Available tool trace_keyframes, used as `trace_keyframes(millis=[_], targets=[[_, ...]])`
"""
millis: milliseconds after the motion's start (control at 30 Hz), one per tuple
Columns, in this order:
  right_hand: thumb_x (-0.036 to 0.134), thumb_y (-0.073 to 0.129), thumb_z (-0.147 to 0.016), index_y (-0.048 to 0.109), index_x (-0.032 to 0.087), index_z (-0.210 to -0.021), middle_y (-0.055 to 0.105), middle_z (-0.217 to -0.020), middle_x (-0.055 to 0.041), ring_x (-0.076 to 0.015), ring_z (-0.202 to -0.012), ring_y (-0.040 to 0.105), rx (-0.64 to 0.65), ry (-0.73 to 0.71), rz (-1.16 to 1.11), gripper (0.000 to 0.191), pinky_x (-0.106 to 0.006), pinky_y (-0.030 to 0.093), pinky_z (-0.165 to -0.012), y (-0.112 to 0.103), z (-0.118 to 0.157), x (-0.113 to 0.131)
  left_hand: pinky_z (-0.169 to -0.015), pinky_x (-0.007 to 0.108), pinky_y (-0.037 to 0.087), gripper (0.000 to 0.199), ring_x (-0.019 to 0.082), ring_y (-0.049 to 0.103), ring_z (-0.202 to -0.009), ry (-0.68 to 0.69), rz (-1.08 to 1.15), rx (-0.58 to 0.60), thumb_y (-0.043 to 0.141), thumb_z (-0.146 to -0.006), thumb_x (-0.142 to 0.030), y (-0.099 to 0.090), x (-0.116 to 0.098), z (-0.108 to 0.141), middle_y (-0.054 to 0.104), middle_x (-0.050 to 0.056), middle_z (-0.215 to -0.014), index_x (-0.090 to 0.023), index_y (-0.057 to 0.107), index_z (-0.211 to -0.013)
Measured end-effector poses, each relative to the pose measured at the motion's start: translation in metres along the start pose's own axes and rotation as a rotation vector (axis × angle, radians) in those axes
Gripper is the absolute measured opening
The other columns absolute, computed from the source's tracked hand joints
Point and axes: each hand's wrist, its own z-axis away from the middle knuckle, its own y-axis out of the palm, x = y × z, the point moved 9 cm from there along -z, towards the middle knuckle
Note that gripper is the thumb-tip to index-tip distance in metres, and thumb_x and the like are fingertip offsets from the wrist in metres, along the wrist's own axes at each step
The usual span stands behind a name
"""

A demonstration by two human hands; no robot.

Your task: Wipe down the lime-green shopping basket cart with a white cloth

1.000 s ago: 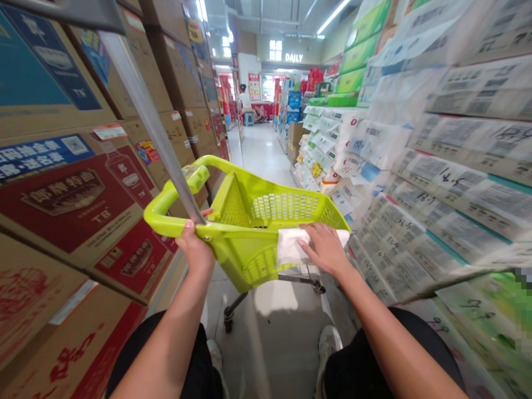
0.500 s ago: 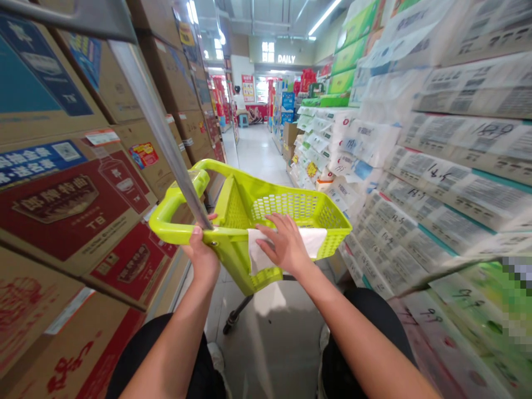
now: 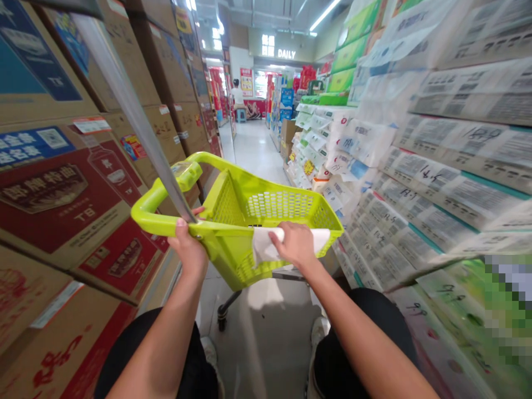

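Cloth (image 3: 265,245), white, is draping mid-frame under your clasping right hand (image 3: 297,244). Your left hand (image 3: 189,252) is gripping the lime-green plastic basket (image 3: 233,244), centre-left.

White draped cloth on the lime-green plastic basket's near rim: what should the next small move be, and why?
Probably slide the white draped cloth along the near rim toward the left grip: the right grip is closed over it there, bare rim lies between cloth and left grip, and the left seems to steady the lime-green plastic basket beside the slanting silver metal pole.
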Motion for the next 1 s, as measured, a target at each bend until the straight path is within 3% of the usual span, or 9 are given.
trace_keyframes(millis=[133,233,300,500,567,633,733,900,1000], targets=[[0.065,0.048,-0.098,0.063,0.018,-0.121,0.070,-0.113,-0.0115,-0.0276,-0.106,0.061,-0.115,-0.197,-0.207,0.055,-0.039,0.041,-0.094,-0.010,-0.003,0.077,-0.052,0.023,0.042,0.045,0.011,0.053,-0.055,-0.059,0.082,0.124,0.058,-0.083,-0.055,0.013,0.007,0.023,0.062,0.000,-0.069,-0.015,0.075,-0.096],[0.065,0.047,-0.099,0.058,0.018,-0.132,0.066,-0.119,-0.0123,-0.0286,-0.109,0.057,-0.115,-0.289,-0.224,0.059,-0.040,0.040,-0.096,-0.012,0.000,0.080,-0.055,0.025,0.046,0.040,0.013,0.057,-0.058,-0.074,0.132,0.150,0.064,-0.081,-0.051,0.013,0.010,0.025,0.066,0.002,-0.074,-0.015,0.074,-0.095],[0.061,0.042,-0.103,0.061,0.019,-0.129,0.067,-0.115,-0.0119,-0.0284,-0.107,0.057,-0.083,-0.252,-0.160,0.054,-0.040,0.039,-0.095,-0.007,0.001,0.047,-0.059,0.027,0.049,0.036,0.014,0.061,-0.061,-0.053,0.116,0.119,0.066,-0.080,-0.048,0.009,0.010,0.018,0.071,0.004,-0.079,-0.015,0.073,-0.091],[0.050,0.027,-0.109,0.069,0.018,-0.109,0.068,-0.106,-0.0117,-0.0272,-0.104,0.057,-0.042,0.111,0.085,0.052,-0.039,0.036,-0.098,0.004,0.007,-0.107,-0.060,0.028,0.051,0.035,0.014,0.061,-0.062,-0.099,0.067,0.042,0.063,-0.083,-0.045,0.003,0.013,-0.005,0.072,0.006,-0.075,-0.011,0.072,-0.083],[0.049,0.025,-0.109,0.068,0.017,-0.109,0.068,-0.107,-0.0132,-0.0278,-0.106,0.057,-0.050,0.190,0.112,0.053,-0.040,0.036,-0.100,0.003,0.012,-0.139,-0.061,0.027,0.050,0.039,0.014,0.061,-0.064,-0.127,0.099,0.029,0.061,-0.085,-0.046,0.004,0.016,-0.005,0.072,0.006,-0.078,-0.009,0.073,-0.087],[0.050,0.027,-0.108,0.067,0.016,-0.110,0.068,-0.109,-0.0141,-0.0286,-0.108,0.057,-0.075,0.215,0.095,0.053,-0.041,0.036,-0.102,0.002,0.016,-0.146,-0.062,0.026,0.050,0.042,0.013,0.061,-0.068,-0.146,0.130,0.026,0.060,-0.086,-0.049,0.007,0.017,-0.002,0.073,0.006,-0.082,-0.009,0.074,-0.091],[0.053,0.031,-0.107,0.067,0.016,-0.112,0.068,-0.108,-0.0134,-0.0287,-0.108,0.056,-0.107,0.108,0.001,0.051,-0.041,0.036,-0.101,0.003,0.013,-0.103,-0.063,0.025,0.050,0.044,0.013,0.061,-0.068,-0.143,0.137,-0.041,0.061,-0.084,-0.052,0.007,0.018,0.009,0.071,0.004,-0.081,-0.011,0.075,-0.092],[0.063,0.048,-0.099,0.057,0.013,-0.133,0.065,-0.121,-0.0156,-0.0312,-0.111,0.054,-0.180,-0.225,-0.271,0.062,-0.045,0.040,-0.100,-0.008,0.005,0.047,-0.063,0.028,0.051,0.045,0.016,0.063,-0.068,-0.194,0.075,-0.090,0.061,-0.081,-0.052,0.008,0.020,0.032,0.070,0.003,-0.079,-0.012,0.076,-0.096],[0.065,0.051,-0.097,0.050,0.017,-0.142,0.064,-0.127,-0.0135,-0.0303,-0.113,0.055,-0.167,-0.335,-0.382,0.066,-0.045,0.041,-0.101,-0.018,0.003,0.098,-0.064,0.030,0.051,0.041,0.017,0.063,-0.067,-0.219,0.084,-0.060,0.062,-0.080,-0.048,0.009,0.019,0.038,0.069,0.004,-0.077,-0.012,0.076,-0.093]])
